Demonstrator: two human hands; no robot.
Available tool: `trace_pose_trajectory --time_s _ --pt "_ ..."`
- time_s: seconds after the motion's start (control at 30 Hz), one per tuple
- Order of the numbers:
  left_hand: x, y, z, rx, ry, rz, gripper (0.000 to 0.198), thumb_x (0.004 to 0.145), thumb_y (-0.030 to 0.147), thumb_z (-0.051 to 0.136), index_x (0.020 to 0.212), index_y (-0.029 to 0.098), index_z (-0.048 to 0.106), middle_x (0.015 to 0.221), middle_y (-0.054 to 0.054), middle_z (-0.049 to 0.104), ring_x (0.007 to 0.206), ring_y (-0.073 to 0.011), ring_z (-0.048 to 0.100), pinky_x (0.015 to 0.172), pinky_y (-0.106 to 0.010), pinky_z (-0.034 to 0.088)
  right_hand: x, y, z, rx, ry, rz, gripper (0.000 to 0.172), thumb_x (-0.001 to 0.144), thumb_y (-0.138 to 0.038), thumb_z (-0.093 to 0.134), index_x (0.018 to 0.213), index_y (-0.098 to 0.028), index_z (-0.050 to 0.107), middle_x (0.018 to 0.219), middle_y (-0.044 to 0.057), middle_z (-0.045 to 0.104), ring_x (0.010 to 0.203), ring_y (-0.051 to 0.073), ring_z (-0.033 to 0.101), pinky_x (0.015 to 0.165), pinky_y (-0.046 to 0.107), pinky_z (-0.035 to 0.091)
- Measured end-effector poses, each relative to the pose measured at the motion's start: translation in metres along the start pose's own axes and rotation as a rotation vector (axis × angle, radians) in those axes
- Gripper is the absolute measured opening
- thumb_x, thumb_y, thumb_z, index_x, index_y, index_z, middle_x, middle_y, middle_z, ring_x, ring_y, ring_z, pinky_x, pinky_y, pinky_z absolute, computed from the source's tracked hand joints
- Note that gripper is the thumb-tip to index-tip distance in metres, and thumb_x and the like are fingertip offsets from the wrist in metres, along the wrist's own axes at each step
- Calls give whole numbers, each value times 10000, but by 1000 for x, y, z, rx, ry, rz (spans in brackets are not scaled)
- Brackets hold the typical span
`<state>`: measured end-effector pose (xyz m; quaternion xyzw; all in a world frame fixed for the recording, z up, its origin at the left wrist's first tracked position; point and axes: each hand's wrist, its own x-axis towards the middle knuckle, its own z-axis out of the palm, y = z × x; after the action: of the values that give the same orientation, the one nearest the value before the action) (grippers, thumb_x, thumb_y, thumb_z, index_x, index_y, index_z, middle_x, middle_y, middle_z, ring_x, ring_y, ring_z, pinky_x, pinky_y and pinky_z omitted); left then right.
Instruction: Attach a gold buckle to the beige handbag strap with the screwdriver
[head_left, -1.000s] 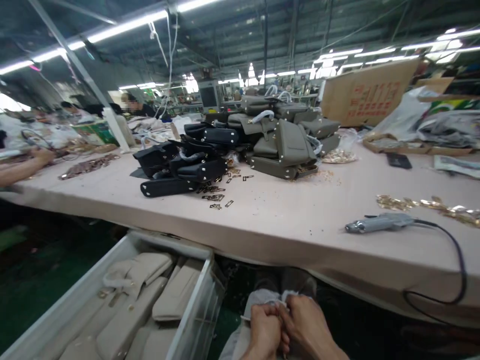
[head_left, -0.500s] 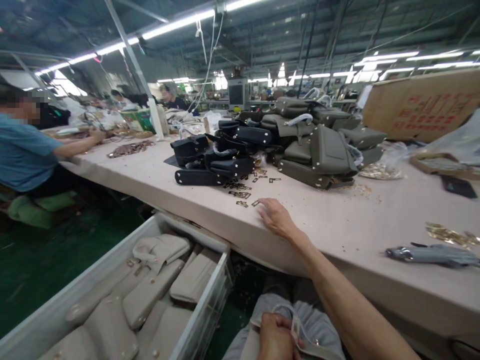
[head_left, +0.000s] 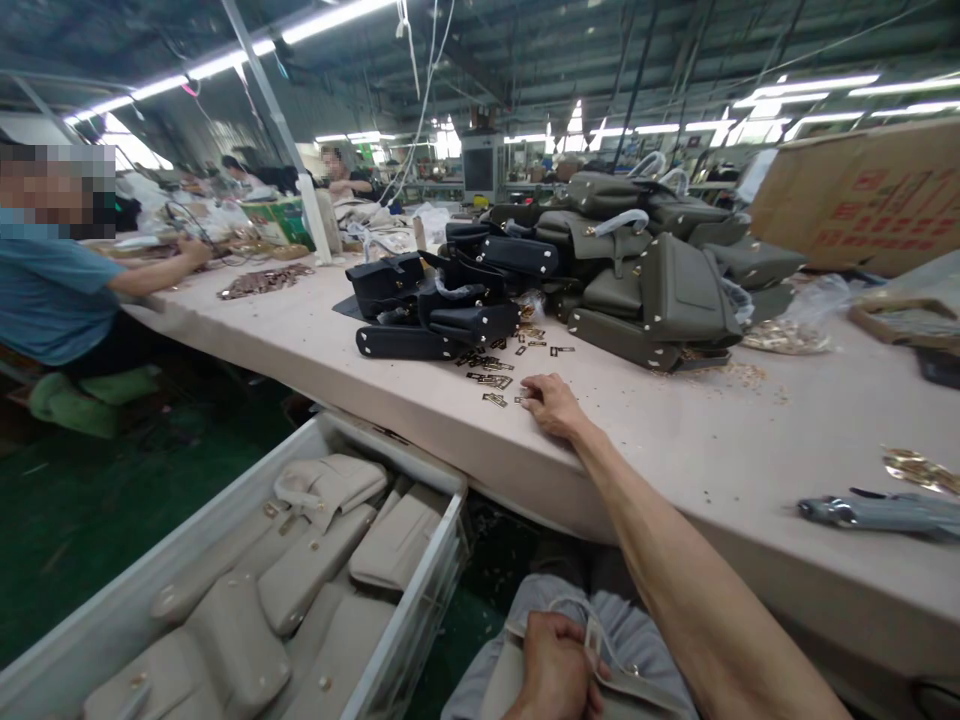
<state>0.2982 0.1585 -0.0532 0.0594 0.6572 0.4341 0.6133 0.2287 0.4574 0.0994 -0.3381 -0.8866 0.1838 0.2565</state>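
Note:
My right hand (head_left: 550, 402) lies on the pink table (head_left: 675, 440), its fingers curled over a small gold metal fitting (head_left: 523, 401) at the edge of a scatter of such fittings (head_left: 491, 378). Whether the fingers have hold of it I cannot make out. Down in my lap, my left hand (head_left: 556, 669) is closed on a beige bag piece (head_left: 622, 690) with a white cord. Just beyond the fittings lies a heap of black bags (head_left: 427, 305), and to its right a heap of olive-grey bags (head_left: 645, 265).
A white bin (head_left: 416, 610) of beige bag parts stands at the lower left. A grey power tool (head_left: 874, 512) and gold hardware (head_left: 919, 468) lie at the right. A cardboard box (head_left: 862, 200) stands behind. A person in a blue shirt (head_left: 52, 300) works at the left.
My right hand left the bag piece in my lap and reached out onto the table to the gold fittings. The view swung left, bringing the person in blue into sight.

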Motion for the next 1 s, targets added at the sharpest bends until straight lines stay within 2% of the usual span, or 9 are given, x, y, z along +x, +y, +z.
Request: trace_pose_trajectory --time_s 0.17,0.27,0.33,0.43,0.5,0.57,0.67,0.8,1.0 --pt "-5 6 -3 50 58 31 262 615 76 640 816 208 536 551 -21 666 293 -133 438 299 -198 262 14 -17 -12 -75 -146 35 159 838 -120 692 958 -173 781 892 80 735 805 195 601 762 301 442" --pt "-10 12 -2 22 46 34 221 631 80 649 776 209 542 549 -28 669 310 -139 472 294 -202 279 -5 -32 -21 26 -22 -3 161 831 -105 650 879 -178 784 906 84 719 809 188 606 750 298 447" --pt "-15 16 -1 -4 32 32 180 630 83 642 744 201 567 538 -44 664 313 -144 483 294 -215 295 -41 -41 -27 225 98 -14 129 851 -162 656 895 -185 775 890 66 702 795 181 601 745 301 461" --pt "-23 20 -2 -34 -15 39 143 639 89 659 747 178 631 582 -80 690 352 -153 533 323 -225 353 -123 -48 -34 568 164 62 149 881 -314 711 962 -197 755 865 39 682 781 177 600 728 303 486" --pt "-26 21 -3 -46 -19 25 165 675 93 679 829 148 657 641 -73 717 410 -149 583 377 -208 413 -182 -48 -34 720 192 196 216 875 -372 752 1008 -201 754 877 36 675 782 175 602 712 298 498" --pt "-24 20 -5 -18 -61 42 139 714 78 698 851 88 680 724 -127 745 475 -157 629 434 -218 473 -236 -43 -26 788 228 345 242 862 -384 779 1024 -204 767 878 34 673 741 162 591 667 284 493" --pt "-18 17 -4 14 -85 8 142 728 52 707 870 48 711 759 -148 752 495 -158 640 483 -242 524 -299 -31 -7 815 252 545 264 848 -395 791 1019 -195 786 829 31 676 639 141 560 580 271 469" --pt "-18 15 -2 50 -102 26 110 736 41 686 830 36 744 725 -139 742 484 -172 648 481 -269 555 -336 -18 13 809 257 680 303 823 -398 805 1038 -186 802 857 42 698 586 126 569 522 254 461" --pt "-19 15 4 13 -121 43 60 780 54 699 808 29 745 749 -151 745 500 -163 665 476 -248 566 -342 -13 19 857 143 812 342 792 -446 815 992 -170 790 679 37 693 563 187 650 541 290 561"
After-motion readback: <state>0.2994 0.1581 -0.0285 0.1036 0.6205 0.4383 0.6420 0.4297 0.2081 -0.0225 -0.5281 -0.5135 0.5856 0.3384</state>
